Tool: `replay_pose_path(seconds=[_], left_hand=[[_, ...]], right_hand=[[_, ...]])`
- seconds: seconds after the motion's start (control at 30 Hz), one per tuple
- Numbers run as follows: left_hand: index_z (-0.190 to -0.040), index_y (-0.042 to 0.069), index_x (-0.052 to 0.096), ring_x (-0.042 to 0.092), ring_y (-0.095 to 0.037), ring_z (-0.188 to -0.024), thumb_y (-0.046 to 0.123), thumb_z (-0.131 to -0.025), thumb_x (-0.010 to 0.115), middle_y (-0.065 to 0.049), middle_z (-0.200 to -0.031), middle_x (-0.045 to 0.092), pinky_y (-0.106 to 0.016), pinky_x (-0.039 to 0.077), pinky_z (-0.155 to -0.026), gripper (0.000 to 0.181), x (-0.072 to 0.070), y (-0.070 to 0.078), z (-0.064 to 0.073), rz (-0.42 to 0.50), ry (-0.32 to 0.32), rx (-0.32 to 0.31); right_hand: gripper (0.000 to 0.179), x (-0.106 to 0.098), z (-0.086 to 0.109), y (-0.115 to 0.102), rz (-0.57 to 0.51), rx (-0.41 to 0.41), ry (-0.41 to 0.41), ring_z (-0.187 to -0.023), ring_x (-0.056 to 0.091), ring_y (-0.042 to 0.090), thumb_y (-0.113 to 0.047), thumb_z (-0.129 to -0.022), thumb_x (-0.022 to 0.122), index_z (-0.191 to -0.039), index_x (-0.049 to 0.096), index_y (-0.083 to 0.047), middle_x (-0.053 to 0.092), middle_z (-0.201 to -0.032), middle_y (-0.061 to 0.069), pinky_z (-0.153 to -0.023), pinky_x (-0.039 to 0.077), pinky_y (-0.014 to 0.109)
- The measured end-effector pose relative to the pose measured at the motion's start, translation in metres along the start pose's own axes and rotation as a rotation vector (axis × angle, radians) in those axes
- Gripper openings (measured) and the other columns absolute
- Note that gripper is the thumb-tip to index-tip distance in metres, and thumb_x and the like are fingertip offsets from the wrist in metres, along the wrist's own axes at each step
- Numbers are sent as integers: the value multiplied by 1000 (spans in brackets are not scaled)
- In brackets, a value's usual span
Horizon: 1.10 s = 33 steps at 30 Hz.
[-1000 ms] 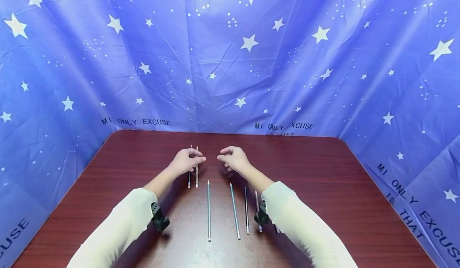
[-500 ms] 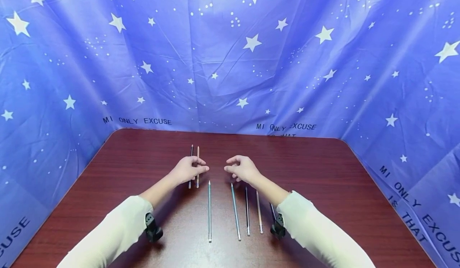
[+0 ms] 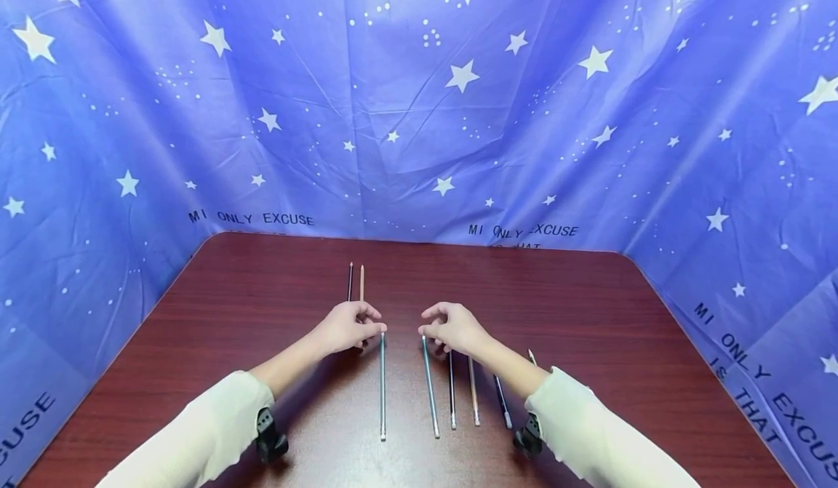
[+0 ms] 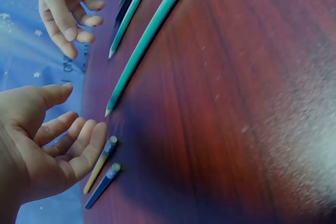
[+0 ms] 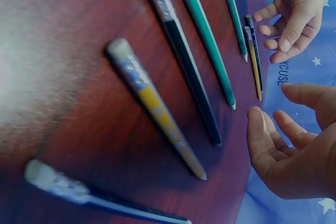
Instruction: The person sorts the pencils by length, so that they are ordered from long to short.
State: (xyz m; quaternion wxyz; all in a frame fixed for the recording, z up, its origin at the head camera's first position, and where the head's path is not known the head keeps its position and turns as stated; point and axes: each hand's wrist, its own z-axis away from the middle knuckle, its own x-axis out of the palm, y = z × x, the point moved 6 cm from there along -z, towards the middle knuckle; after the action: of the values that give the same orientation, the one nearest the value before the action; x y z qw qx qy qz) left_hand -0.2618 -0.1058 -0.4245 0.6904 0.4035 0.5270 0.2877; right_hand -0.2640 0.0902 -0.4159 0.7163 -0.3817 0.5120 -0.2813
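Both hands hover over the table with relaxed fingers and hold nothing. In the head view my left hand (image 3: 350,326) has its thumb tip right at the sharpened end of a green pencil (image 3: 382,390). Beyond that hand lie a black pencil (image 3: 350,281) and a yellow pencil (image 3: 362,283), their near ends hidden by it. My right hand (image 3: 460,328) is over the tip of another green pencil (image 3: 430,392). To the right of this one lie a black pencil (image 5: 189,82), a yellow pencil (image 5: 168,129) and a dark pencil (image 5: 131,208), partly under the right forearm.
The reddish-brown wooden table (image 3: 229,292) has rounded far corners. A blue curtain with white stars (image 3: 406,110) hangs around its back and sides. A pencil tip (image 3: 532,357) shows beside the right sleeve.
Both hands have come back toward the person, down to the tips of the two green pencils, and moved slightly apart. The pencils lie as before; the right forearm uncovers more of them.
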Motion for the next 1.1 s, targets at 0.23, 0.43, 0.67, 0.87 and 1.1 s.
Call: replay_pose_path(seconds=[0.23, 0.43, 0.67, 0.87, 1.1], left_hand=[[-98, 1, 64, 55, -9, -62, 20, -82, 69, 0, -75, 61, -22, 47, -56, 26, 9, 4, 11, -130, 9, 56], [-94, 5, 65, 53, -8, -69, 22, -80, 72, 2, -76, 60, -23, 47, -64, 24, 16, 2, 15, -263, 80, 28], [-100, 3, 64, 56, -12, -74, 22, -77, 75, -2, -81, 62, -28, 49, -66, 32, 22, 2, 20, -352, 123, 12], [-99, 5, 64, 56, -12, -71, 22, -74, 77, -1, -77, 61, -29, 49, -63, 33, 25, 0, 21, -395, 161, 34], [-95, 6, 64, 53, -10, -66, 24, -74, 76, 1, -74, 59, -26, 46, -59, 30, 29, 0, 19, -454, 193, 74]], right_hand=[[30, 5, 9, 4, 48, -44, -27, -58, 57, 16, -13, -81, 69, -107, 62, -1, 56, -66, 1, -50, 52, 26], [28, 10, 14, 6, 146, -66, -34, -53, 56, 14, -15, -81, 68, -106, 62, -4, 59, -63, 1, -55, 45, 22], [30, 17, 14, 8, 152, -76, -48, -49, 54, 15, -12, -83, 66, -109, 59, 0, 59, -61, 6, -57, 43, 22], [33, 21, 14, 10, 170, -80, -28, -48, 52, 12, -11, -83, 67, -112, 59, 2, 54, -58, -1, -52, 43, 22], [37, 22, 14, 9, 276, -88, 27, -44, 48, 6, -14, -80, 69, -112, 60, 3, 54, -54, -4, -49, 43, 20]])
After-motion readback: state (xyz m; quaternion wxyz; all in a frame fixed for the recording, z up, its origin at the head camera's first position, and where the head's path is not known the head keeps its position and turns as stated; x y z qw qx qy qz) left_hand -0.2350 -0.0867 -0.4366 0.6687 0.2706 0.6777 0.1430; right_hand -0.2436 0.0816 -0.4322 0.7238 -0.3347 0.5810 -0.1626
